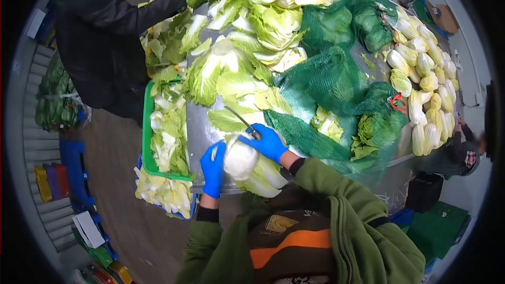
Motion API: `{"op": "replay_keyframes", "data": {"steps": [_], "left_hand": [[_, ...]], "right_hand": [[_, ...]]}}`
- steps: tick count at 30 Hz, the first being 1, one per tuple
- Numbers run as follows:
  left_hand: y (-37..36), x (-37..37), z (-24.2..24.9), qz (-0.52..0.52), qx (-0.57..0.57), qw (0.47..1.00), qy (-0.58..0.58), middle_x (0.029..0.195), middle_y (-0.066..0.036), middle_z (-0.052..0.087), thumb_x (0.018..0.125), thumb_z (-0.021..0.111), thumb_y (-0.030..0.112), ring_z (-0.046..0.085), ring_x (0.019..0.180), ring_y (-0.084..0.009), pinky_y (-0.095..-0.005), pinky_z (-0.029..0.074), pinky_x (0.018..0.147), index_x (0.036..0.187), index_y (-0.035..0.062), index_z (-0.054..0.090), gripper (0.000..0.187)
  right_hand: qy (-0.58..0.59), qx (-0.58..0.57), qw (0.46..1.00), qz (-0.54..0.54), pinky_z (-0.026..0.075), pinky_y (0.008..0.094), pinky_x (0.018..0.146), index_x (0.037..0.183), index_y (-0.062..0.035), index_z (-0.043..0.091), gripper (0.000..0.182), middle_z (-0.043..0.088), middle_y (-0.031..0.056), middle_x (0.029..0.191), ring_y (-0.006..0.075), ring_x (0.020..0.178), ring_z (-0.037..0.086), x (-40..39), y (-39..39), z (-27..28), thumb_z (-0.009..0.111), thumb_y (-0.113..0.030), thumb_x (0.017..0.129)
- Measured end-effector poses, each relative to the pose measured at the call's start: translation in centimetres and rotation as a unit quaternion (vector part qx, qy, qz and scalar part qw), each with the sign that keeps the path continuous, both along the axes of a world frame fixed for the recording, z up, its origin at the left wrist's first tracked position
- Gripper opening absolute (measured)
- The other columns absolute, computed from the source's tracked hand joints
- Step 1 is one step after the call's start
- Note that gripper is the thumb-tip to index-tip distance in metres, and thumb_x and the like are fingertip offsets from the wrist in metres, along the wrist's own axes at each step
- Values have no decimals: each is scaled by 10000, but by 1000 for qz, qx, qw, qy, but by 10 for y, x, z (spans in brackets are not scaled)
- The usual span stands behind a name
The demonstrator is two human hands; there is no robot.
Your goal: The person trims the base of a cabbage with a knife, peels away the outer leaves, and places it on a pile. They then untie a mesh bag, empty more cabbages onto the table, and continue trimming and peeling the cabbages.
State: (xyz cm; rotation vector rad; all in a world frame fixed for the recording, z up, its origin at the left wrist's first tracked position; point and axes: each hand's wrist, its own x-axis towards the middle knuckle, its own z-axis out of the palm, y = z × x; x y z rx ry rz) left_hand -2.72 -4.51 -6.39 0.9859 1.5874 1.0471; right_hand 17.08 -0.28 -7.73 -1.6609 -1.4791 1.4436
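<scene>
Both my hands wear blue gloves at the near edge of the metal table. My left hand (pixel 213 170) holds the left side of a cabbage (pixel 241 161), whose round white base faces up. In my right hand (pixel 267 143) is a knife (pixel 243 121), its blade pointing up and left, away from the cabbage; the hand rests against the cabbage's upper right side. Loose green leaves (pixel 236 94) lie just beyond. Green mesh netting (pixel 326 81) spreads to the right, with a cabbage (pixel 327 124) among its folds.
A green crate (pixel 148 147) of leaves adjoins the table's left edge, above a blue crate (pixel 192 208). Trimmed cabbages (pixel 421 68) are piled at the right. A person in dark clothes (pixel 100 37) stands at the upper left, a blue-gloved hand on leaves. Another person (pixel 460 150) is far right.
</scene>
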Motion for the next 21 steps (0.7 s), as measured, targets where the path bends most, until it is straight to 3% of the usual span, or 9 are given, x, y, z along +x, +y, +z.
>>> {"op": "replay_keyframes", "data": {"steps": [1, 3, 6, 10, 12, 14, 16, 17, 21], "left_hand": [[-3, 3, 2, -14, 82, 993, 80, 942, -61, 674, 865, 668, 112, 590, 875, -106, -266, 479, 817, 999, -46, 666, 207], [-2, 7, 5, -3, 67, 994, 81, 934, -61, 676, 861, 672, 105, 591, 865, -105, -267, 481, 805, 999, -45, 665, 204], [19, 9, 21, 24, 43, 996, 69, 928, -61, 676, 851, 679, 86, 592, 856, -101, -268, 484, 790, 985, -43, 664, 187], [53, 17, 67, 34, 127, 989, 67, 938, -68, 679, 838, 686, 61, 604, 853, -104, -271, 487, 788, 992, -31, 668, 180], [70, 12, 74, -10, 212, 970, 119, 952, -83, 680, 840, 675, 43, 617, 859, -126, -275, 491, 798, 1000, -23, 668, 173], [81, 6, 68, -46, 200, 975, 80, 988, -68, 670, 863, 654, 39, 599, 891, -118, -262, 481, 822, 1021, -27, 655, 171], [91, -3, 68, -17, 263, 946, 190, 1008, -70, 669, 869, 643, 28, 602, 908, -124, -263, 483, 831, 1032, -26, 654, 173], [97, -7, 68, 30, 198, 976, 89, 1016, -75, 670, 870, 646, 37, 598, 937, -123, -266, 478, 853, 1041, -20, 656, 181], [99, 0, 76, 29, 205, 976, 65, 1044, -86, 663, 870, 653, 54, 589, 957, -124, -271, 459, 894, 1058, -24, 650, 203]], "right_hand": [[25, 59, 998, 18, 464, 338, 686, 1049, -64, 640, 441, 578, 113, 753, 232, 661, 537, 3, -1, -1, 737, -386, 765], [41, 165, 981, 92, 480, 343, 692, 1123, -117, 642, 364, 617, 122, 814, 260, 701, 580, 13, -5, -9, 692, -289, 807], [12, 181, 980, 86, 495, 350, 721, 1130, -110, 641, 343, 641, 122, 922, 271, 778, 624, 16, 8, -22, 683, -252, 820], [114, 222, 967, 48, 507, 321, 757, 1103, -118, 658, 300, 653, 118, 1004, 254, 856, 651, 29, 32, 50, 665, -277, 849], [43, 245, 965, 80, 510, 302, 769, 1107, -114, 655, 305, 663, 112, 1001, 244, 880, 657, 42, 41, 68, 664, -278, 850], [-19, 313, 941, 126, 513, 296, 771, 1094, -107, 657, 291, 663, 105, 984, 242, 879, 661, 51, 50, 78, 670, -252, 842], [54, 293, 953, 51, 512, 317, 749, 1071, -82, 657, 256, 666, 119, 977, 248, 849, 663, 59, 56, 76, 660, -187, 838], [31, 272, 961, 42, 509, 321, 745, 1066, -73, 656, 252, 666, 126, 970, 246, 837, 659, 63, 58, 76, 664, -163, 831], [46, 284, 958, 3, 494, 333, 726, 1043, -48, 648, 255, 659, 135, 900, 234, 788, 640, 59, 69, 82, 694, -144, 810]]}}
